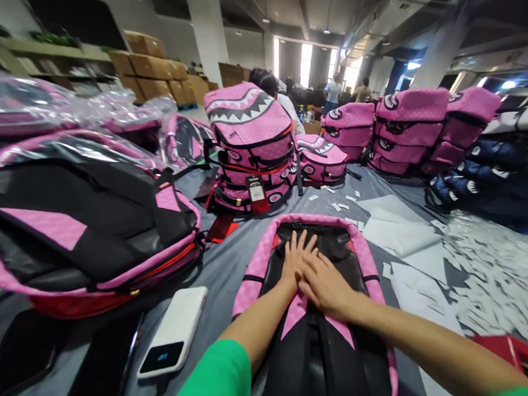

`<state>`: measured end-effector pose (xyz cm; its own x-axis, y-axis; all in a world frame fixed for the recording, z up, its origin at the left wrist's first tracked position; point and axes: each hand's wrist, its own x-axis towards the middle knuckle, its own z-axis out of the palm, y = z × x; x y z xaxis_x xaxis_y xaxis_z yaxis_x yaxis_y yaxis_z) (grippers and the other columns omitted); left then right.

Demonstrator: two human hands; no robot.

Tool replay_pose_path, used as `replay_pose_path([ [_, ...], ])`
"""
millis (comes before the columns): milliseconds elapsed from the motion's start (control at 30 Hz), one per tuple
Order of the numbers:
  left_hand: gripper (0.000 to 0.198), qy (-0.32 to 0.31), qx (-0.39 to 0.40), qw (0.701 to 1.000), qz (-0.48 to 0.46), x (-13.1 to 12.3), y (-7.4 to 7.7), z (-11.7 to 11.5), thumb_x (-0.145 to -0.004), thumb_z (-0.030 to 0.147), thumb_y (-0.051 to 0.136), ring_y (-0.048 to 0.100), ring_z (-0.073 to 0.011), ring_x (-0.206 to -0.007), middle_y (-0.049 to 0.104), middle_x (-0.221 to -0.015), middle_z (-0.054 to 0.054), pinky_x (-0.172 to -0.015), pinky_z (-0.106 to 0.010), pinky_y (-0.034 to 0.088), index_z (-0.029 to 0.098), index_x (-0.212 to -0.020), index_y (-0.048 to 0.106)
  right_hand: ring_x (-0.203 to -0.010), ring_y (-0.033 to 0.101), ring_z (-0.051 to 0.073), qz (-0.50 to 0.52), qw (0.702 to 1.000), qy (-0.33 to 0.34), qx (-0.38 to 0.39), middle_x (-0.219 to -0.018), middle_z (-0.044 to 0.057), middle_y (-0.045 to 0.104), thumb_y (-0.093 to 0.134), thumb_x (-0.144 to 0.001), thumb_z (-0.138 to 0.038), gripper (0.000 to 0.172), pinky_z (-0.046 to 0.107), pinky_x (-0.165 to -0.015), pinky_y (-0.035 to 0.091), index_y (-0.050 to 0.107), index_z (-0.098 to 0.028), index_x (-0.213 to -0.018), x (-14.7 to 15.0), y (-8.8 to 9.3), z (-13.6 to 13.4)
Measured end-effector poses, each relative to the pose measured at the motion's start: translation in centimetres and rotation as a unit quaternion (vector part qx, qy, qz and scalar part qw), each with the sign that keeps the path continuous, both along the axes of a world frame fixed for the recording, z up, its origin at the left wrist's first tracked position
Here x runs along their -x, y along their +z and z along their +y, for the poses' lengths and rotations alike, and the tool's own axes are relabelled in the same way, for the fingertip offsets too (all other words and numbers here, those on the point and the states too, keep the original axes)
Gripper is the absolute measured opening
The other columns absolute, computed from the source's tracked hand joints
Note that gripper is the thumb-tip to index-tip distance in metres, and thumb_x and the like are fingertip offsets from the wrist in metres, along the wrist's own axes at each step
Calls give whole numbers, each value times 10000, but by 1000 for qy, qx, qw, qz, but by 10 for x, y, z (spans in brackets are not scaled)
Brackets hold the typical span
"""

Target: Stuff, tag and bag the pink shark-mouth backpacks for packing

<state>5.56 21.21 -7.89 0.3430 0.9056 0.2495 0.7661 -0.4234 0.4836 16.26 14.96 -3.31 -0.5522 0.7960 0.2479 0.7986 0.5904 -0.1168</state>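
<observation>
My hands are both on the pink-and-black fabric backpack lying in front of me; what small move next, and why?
I'd probably lift your bare right hand first. Its fingers appear to overlap your bare left hand, and both rest on the pink-and-black fabric backpack, so raising the overlapping one should free the other.

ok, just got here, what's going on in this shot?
A person in green sleeves has both bare hands resting open on the upper part of a pink-and-black backpack lying on a grey cloth-covered table. The right hand partly overlaps the left hand. Pink backpacks with a toothy-mouth print are stacked beyond; a white rectangular power bank lies to the left, white paper sheets to the right.
</observation>
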Motion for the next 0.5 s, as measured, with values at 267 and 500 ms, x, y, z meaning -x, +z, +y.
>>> replay_pose_path([
  [267,408,-103,-6,993,-50,28,39,-40,-1000,222,271,578,-239,-1162,664,-1176,-91,-1072,-443,425,206,-1158,646,-1429,411,275,-67,987,-147,21,-1493,169,501,455,-970,-224,453,418,-1154,366,541,-69,-1388,-8,-30,-12],
  [500,333,-390,-11,918,66,66,51,-144,-990,477,410,527,-209,-829,603,-929,-57,-792,-342,446,206,-910,586,-1434,403,272,-17,989,-147,-5,-1491,178,501,399,-1011,-267,444,445,-1140,362,540,-82,-1389,-4,-39,-15],
])
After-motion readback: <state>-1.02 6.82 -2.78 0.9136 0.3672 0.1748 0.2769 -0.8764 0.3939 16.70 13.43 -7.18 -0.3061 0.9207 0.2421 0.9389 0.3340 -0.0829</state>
